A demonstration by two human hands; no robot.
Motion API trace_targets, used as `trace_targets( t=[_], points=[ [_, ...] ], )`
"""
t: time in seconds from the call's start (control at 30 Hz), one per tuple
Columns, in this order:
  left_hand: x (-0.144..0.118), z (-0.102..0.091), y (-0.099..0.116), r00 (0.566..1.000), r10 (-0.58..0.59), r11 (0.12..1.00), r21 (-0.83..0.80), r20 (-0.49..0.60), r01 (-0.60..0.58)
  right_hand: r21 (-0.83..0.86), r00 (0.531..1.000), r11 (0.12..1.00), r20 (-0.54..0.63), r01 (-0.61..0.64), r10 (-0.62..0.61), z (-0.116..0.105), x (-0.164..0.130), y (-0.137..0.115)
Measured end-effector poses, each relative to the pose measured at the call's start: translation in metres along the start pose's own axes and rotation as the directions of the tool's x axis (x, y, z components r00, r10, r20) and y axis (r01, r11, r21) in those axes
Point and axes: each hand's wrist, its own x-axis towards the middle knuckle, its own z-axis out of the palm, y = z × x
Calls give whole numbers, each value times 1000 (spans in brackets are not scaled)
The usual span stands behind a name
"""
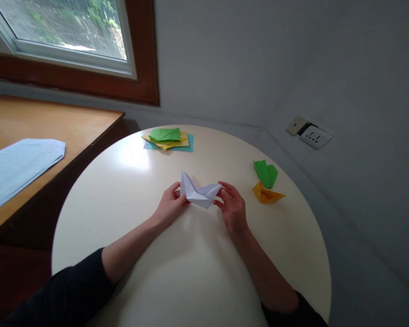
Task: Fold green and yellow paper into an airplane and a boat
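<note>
A white folded paper boat (200,194) is held between my two hands above the middle of the round table. My left hand (172,200) pinches its left end, near a tall pointed tip. The fingers of my right hand (232,206) close on its right end. To the right of my right hand lies an orange paper boat (268,195). Just behind that boat is a green folded paper piece (266,172), and the two are touching or nearly so.
At the far side of the round white table (98,209) lies a stack of coloured papers (187,144) with a green folded piece (165,134) on top. A wooden desk (88,119) holding white sheets (23,163) stands left. Behind are a wall socket (315,137) and a window (71,27).
</note>
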Motion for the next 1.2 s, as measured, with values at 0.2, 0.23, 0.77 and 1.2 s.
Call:
trace_targets(
  t=[0.2, 0.23, 0.77, 1.2],
  points=[
    [1, -2, -3, 994, 96, 976, 193, 49, -104, -167, 994, 982, 76, 88, -76, -14, 0, -12],
    [1, -2, -3, 993, 105, 969, 220, 58, -115, -211, 992, 972, 88, 103, -86, -15, 0, -13],
    [0, 0, 0, 999, 51, 987, 154, -9, -49, -392, 983, 906, 141, 161, -113, -16, 1, -8],
    [5, -3, -2, 991, -53, 997, -58, -121, 46, -199, 925, 980, 377, 29, 49, -14, -5, -14]
  ],
)
